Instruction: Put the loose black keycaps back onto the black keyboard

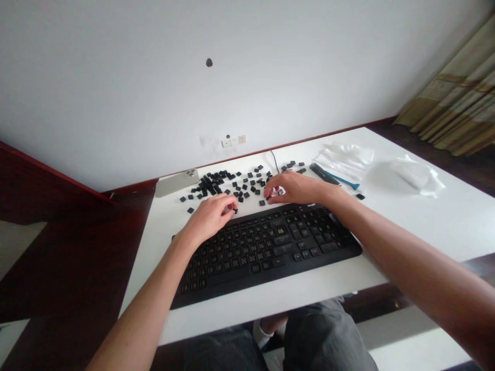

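White worktop (444, 226) against a pale wall: both hands reach past a flat black plastic keyboard (266, 247); left hand (211, 216) and right hand (294, 188) each pinch small loose black square keycaps (216, 183) with narrow fingers

Matt black plastic keyboard (266, 247) lies on the smooth white desk (444, 221); at two o'clock, glossy clear plastic bags (348, 157).

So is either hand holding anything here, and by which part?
The left hand pinches a small black keycap at its fingertips, by its edges. The right hand rests its fingertips among loose keycaps; whether it grips one cannot be told.
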{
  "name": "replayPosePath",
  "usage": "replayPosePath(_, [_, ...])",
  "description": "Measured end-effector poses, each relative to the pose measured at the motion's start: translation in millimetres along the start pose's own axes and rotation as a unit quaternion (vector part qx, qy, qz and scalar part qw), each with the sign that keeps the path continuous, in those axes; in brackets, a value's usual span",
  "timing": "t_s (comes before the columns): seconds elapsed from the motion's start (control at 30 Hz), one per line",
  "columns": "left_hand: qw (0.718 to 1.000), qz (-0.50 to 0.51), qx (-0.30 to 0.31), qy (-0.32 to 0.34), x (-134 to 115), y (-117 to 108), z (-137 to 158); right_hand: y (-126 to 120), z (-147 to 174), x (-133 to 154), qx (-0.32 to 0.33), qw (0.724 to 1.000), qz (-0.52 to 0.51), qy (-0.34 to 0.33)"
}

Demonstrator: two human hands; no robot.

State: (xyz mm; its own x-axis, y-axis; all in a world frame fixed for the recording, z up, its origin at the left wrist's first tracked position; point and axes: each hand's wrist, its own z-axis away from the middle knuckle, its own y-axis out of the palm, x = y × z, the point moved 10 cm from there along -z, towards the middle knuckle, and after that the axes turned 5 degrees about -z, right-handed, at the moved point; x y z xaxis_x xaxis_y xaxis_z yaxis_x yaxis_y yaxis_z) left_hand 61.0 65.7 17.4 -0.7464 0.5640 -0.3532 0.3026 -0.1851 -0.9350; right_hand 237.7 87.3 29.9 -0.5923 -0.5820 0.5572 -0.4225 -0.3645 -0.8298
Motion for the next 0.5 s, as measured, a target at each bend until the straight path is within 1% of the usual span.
replayPosePath(0.1, [1.000, 0.001, 0.001, -0.004, 1.8, 1.1, -0.7, 1.8, -1.0, 1.7, 0.007, 1.000, -0.002, -0.005])
replayPosePath(0.5, [1.000, 0.011, -0.004, -0.005, 3.0, 1.2, -0.8, 0.4, -0.1, 0.4, -0.005, 1.000, 0.011, -0.009])
